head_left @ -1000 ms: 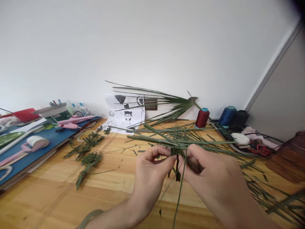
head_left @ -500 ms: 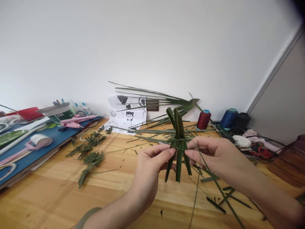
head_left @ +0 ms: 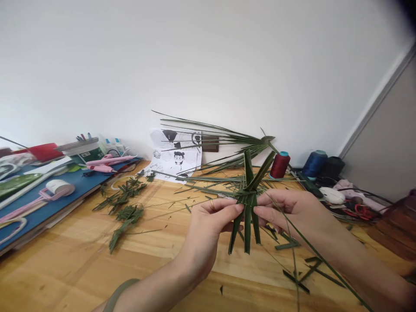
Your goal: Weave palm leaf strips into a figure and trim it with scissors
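Note:
Both my hands hold a small woven piece of green palm-leaf strips upright above the wooden table. My left hand, with a ring on one finger, pinches its left side. My right hand pinches its right side. Several strip ends hang down below my fingers and others stick up above them. A long thin strip trails from my right hand down to the lower right.
A fan-shaped palm leaf lies by the wall near a printed sheet. A red thread spool, a blue spool and a tray of tools stand at the right. Leaf scraps and a blue board with tape and pens lie left.
The woven piece was turned from lying flat and low to standing upright between my fingertips. My hands rose a little and my right hand opened out to a pinch.

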Demonstrator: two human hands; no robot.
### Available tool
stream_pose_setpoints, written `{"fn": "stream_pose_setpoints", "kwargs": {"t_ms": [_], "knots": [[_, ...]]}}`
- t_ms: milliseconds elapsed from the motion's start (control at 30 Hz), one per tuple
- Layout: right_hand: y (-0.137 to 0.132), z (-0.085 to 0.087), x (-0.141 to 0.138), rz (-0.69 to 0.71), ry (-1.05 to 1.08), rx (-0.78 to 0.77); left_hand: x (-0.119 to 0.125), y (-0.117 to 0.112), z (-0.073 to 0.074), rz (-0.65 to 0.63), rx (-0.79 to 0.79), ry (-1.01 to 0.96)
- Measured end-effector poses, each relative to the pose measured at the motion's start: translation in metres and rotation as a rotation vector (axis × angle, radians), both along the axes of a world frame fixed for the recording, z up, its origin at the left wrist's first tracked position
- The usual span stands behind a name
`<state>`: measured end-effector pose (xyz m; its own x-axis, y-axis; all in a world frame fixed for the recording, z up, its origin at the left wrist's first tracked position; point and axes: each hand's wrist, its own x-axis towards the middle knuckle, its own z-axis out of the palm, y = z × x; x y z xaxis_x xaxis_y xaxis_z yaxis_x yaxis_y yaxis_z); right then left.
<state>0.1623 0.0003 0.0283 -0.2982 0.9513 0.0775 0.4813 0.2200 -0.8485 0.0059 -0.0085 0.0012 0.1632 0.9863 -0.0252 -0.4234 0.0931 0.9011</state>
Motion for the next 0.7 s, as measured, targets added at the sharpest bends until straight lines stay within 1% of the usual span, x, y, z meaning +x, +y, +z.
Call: {"fn": "stream_pose_setpoints", "kwargs": {"t_ms": [100,167,333,433,600,700], "knots": [[0.002,-0.001,0.005,0.013,-0.014,-0.023,0.0,0.001,0.001,0.002,0.003,0.013],[0.002,-0.002,0.01,0.023,-0.062,-0.019,-0.001,0.002,0.001,0.018,-0.006,0.021],[0.002,0.0,0.019,0.016,-0.237,0.088,-0.001,0.002,0.0,0.052,-0.045,0.012],[0.001,0.002,0.018,0.017,-0.289,0.127,0.0,0.002,0.0,0.051,-0.053,0.008],[0.001,0.003,0.015,0.023,-0.275,0.115,0.001,0.002,0.0,0.054,-0.077,0.019],[0.002,0.002,0.015,0.026,-0.207,0.075,0.001,0.002,-0.002,0.065,-0.098,0.029]]}}
